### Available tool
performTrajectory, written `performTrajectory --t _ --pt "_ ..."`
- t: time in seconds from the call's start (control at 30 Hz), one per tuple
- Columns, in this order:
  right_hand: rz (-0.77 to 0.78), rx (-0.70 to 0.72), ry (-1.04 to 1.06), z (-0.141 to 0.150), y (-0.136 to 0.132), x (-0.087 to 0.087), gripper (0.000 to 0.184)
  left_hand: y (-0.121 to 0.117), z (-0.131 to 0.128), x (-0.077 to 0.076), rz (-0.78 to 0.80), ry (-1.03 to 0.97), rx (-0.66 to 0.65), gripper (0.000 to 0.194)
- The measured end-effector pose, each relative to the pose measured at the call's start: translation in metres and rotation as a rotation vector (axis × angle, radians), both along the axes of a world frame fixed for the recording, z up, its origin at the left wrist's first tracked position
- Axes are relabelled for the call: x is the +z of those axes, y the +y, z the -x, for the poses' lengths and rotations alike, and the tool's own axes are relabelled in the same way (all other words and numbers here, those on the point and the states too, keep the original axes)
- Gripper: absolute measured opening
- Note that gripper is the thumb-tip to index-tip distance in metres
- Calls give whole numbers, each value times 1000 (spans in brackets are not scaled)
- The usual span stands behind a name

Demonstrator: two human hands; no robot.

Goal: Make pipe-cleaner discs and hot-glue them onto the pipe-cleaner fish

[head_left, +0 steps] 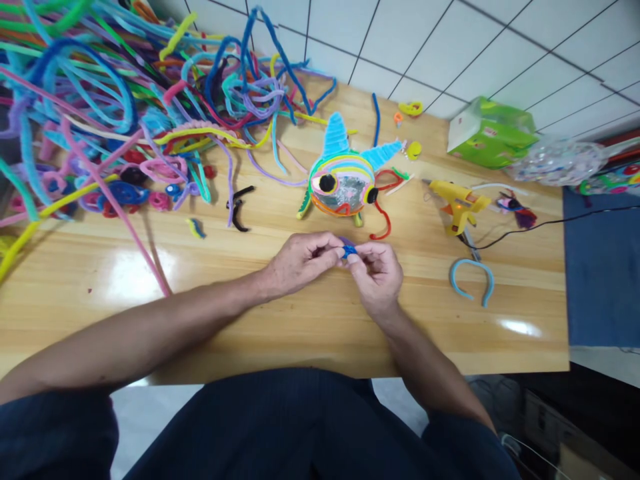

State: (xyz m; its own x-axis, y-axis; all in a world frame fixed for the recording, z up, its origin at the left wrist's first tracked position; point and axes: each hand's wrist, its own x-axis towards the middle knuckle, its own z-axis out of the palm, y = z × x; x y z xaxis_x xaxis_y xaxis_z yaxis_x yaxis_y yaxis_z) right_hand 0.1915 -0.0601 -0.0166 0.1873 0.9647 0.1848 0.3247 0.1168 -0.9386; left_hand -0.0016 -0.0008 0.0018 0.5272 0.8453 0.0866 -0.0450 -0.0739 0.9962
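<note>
My left hand [306, 262] and my right hand [376, 272] meet over the front half of the wooden table. Between their fingertips they pinch a small piece of blue pipe cleaner [349, 251]; a bit of purple shows just behind it. Both hands are closed on this piece, and the fingers hide part of it. Right beyond them stands a colourful creature figure [345, 187] covered in pipe cleaners, with light blue ears, round black eyes and green legs. A red pipe cleaner [385, 220] curls beside its right side.
A large tangle of coloured pipe cleaners [100, 100] fills the left back. Black pieces [240, 208] lie nearer. To the right are a yellow glue gun [457, 203] with a black cord, a light blue curved pipe cleaner [473, 263] and a green tissue pack [493, 133].
</note>
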Motion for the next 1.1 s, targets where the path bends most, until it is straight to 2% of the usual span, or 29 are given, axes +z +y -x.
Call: performTrajectory --t 0.7,0.87,1.1 --pt "-66 -12 -79 0 1 1 10 1 0 0 5 0 -15 21" --pt "-93 -14 -68 1 1 1 14 1 0 -1 -15 -14 -21 19" --pt "-45 18 -55 0 1 2 24 1 0 -2 -50 -1 -14 19"
